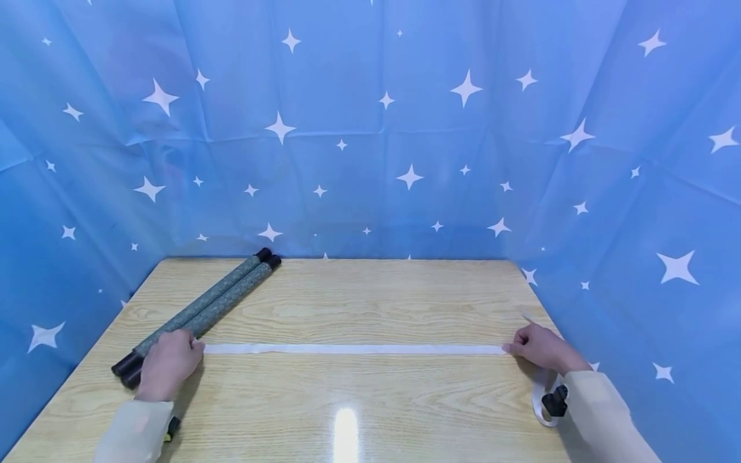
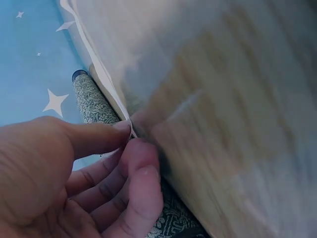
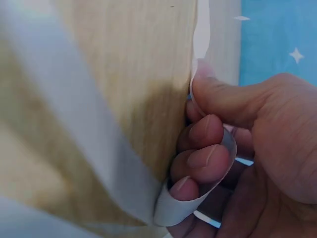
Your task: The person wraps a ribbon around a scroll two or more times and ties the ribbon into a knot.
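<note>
White ribbon (image 1: 354,349) in both hands (image 1: 169,364) (image 1: 544,347), perhaps fabric

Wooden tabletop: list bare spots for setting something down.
Bare: between white ribbon, patterned rolls and starry curtain; in front of the ribbon, between left hand and right hand. Crowded: left, by the rolls; right, by the ribbon's loop.

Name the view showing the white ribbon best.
The head view: it shows the white ribbon stretched between left hand and right hand. The left wrist view shows a section nearly edge-on; the right wrist view, a partly blurred loop.
</note>
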`<state>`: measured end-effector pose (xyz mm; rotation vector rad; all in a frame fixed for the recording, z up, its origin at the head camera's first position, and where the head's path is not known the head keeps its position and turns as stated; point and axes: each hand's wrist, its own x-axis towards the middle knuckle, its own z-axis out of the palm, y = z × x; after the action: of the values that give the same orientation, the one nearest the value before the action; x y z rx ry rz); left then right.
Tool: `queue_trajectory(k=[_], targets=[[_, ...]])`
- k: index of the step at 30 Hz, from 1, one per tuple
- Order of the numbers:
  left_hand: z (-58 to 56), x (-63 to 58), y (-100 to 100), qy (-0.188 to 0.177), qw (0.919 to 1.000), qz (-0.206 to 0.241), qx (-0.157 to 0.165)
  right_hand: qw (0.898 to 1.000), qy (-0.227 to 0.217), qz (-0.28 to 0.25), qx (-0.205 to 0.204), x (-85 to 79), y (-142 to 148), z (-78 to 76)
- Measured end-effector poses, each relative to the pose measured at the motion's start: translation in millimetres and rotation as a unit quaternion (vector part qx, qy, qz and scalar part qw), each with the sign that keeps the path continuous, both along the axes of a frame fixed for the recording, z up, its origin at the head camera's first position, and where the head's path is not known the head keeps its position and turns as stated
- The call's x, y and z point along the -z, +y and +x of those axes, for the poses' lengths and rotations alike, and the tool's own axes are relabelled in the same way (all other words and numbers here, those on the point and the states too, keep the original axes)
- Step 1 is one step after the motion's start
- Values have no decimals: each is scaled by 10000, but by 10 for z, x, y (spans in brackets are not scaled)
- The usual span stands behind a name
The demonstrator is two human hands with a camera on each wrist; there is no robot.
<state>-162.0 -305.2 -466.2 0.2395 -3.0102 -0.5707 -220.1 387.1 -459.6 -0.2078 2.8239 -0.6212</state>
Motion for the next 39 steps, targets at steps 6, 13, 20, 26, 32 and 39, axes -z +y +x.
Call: queue_trajectory(k=[6, 13, 20, 26, 32, 39], targets=[[32, -35, -3, -100, 9996, -233, -82, 9998, -117, 20, 159, -4, -23, -27], [26, -120, -74, 308, 9990, -270, -182, 9998, 62, 102, 148, -21, -68, -18], [-117, -223, -39, 1060, 9933, -436, 177, 9995, 71, 95, 288, 34, -41, -5], [-284, -269, 13, 1161, 9899, -497, 645, 9994, 174, 76, 294, 31, -51, 14], [-522, -220, 0, 699, 9921, -514, 910, 9991, 148, 74, 382, 32, -54, 25], [-748, -147, -73, 53, 9932, -504, 1051, 9989, 223, 84, 395, 48, -46, 42]])
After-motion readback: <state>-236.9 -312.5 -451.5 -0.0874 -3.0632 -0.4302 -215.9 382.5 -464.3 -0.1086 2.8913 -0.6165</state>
